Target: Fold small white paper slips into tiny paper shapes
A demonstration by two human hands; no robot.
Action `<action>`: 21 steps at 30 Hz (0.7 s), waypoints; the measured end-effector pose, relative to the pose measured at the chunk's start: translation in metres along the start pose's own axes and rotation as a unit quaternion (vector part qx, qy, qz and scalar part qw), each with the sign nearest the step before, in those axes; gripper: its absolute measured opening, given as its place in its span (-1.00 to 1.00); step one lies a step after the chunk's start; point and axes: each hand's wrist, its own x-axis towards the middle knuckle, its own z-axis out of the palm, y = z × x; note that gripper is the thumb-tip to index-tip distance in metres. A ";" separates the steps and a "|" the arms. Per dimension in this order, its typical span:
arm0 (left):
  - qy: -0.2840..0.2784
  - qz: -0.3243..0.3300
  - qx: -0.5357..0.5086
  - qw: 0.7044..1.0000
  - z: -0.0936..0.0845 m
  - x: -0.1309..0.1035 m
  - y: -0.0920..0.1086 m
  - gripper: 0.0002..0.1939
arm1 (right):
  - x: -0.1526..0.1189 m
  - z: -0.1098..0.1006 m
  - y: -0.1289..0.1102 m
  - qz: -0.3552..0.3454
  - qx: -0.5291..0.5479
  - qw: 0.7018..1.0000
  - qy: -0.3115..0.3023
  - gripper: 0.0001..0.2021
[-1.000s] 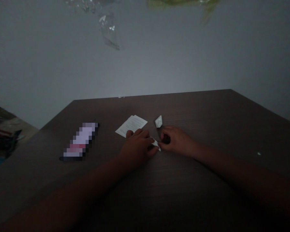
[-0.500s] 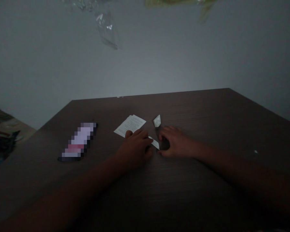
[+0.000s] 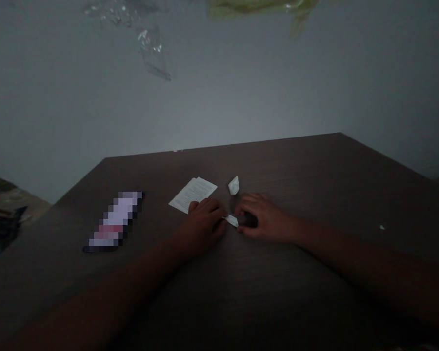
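two hands meet near the middle of the dark surface [image 3: 296, 168]. the left hand [image 3: 204, 226] pinches a small white paper strip [image 3: 231, 221] between thumb and fingers; the right hand [image 3: 265, 218] curls loosely at the strip's other end, though whether it grips it i cannot tell. printed sheets [image 3: 192, 194] lie just beyond the left hand, a folded paper piece [image 3: 233, 185] beyond the right, and a phone [image 3: 115, 219] farther left.

The table [image 3: 296, 165] looked like smooth, matt wood, the printed sheets [image 3: 193, 193] were matt paper, and the bag [image 3: 152, 51] was glossy, crinkled plastic.
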 end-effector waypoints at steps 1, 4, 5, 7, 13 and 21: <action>0.006 0.002 -0.003 1.000 0.002 0.000 -0.002 -0.80 | 0.000 0.000 0.001 -0.002 0.002 1.000 0.002 -0.76; 0.026 0.007 -0.015 1.000 0.006 0.001 -0.006 -0.82 | -0.001 0.002 0.004 -0.006 0.009 1.000 0.016 -0.83; 0.034 0.005 -0.020 0.999 0.007 0.001 -0.007 -0.82 | -0.001 0.003 0.005 -0.007 0.013 1.000 0.024 -0.84; 0.044 0.001 -0.029 0.999 0.008 0.001 -0.007 -0.79 | 0.000 0.004 0.008 -0.012 0.025 0.999 0.041 -0.85; 0.046 0.010 -0.053 0.997 0.008 0.002 -0.010 -0.77 | 0.000 0.004 0.011 -0.032 0.057 0.995 0.072 -0.87; 0.070 0.013 -0.105 0.992 0.008 0.002 -0.012 -0.79 | 0.000 0.008 0.013 -0.074 0.017 0.991 0.114 -0.89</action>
